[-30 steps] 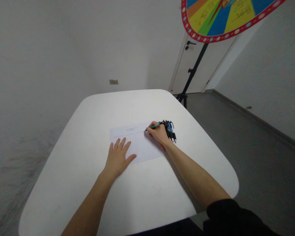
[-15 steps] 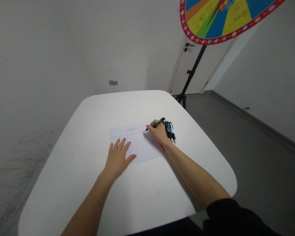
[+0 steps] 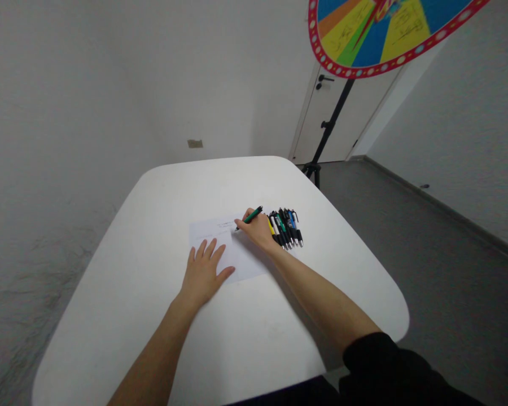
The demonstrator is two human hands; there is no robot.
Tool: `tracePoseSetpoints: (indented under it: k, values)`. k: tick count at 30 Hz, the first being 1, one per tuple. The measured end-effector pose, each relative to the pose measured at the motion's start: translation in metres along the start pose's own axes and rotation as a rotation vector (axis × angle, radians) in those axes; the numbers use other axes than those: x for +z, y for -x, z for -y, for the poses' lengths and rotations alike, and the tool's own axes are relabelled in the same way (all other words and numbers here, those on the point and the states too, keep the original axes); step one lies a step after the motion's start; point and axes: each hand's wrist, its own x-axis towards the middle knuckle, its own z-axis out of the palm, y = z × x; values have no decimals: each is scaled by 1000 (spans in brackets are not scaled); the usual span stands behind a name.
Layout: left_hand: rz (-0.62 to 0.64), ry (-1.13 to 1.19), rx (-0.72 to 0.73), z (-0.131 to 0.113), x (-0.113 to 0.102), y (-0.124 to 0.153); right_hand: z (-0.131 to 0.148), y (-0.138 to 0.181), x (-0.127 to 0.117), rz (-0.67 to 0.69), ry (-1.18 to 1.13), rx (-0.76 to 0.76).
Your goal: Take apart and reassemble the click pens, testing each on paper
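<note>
A white sheet of paper point(image 3: 249, 262) with faint printed lines lies on the white table point(image 3: 203, 344). My left hand point(image 3: 204, 272) rests flat on the sheet's near left part, fingers spread. My right hand point(image 3: 257, 230) is closed on a green pen point(image 3: 250, 216), its tip touching the paper near the top middle. Just right of that hand, a row of several pens point(image 3: 285, 228) in black, green, blue and yellow lies on the table.
A colourful prize wheel point(image 3: 381, 34) on a black tripod stand point(image 3: 328, 132) stands beyond the table's far right corner, in front of a white door point(image 3: 351, 124). Grey floor runs along the right. A white wall is close on the left.
My right hand has slid left across the paper with the green pen, uncovering more of the pen row. My left hand has stayed put.
</note>
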Motion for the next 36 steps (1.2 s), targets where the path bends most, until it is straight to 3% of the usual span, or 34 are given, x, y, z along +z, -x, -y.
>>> tracePoseSetpoints:
  k: [7, 19, 36]
  values:
    - [-8, 9, -2, -1, 0, 0, 8, 3, 0, 14, 7, 53]
    - [12, 2, -3, -1, -1, 0, 12, 3, 1, 45, 98, 19]
    - [37, -34, -6, -1, -3, 1, 17, -6, -2, 177, 276, 10]
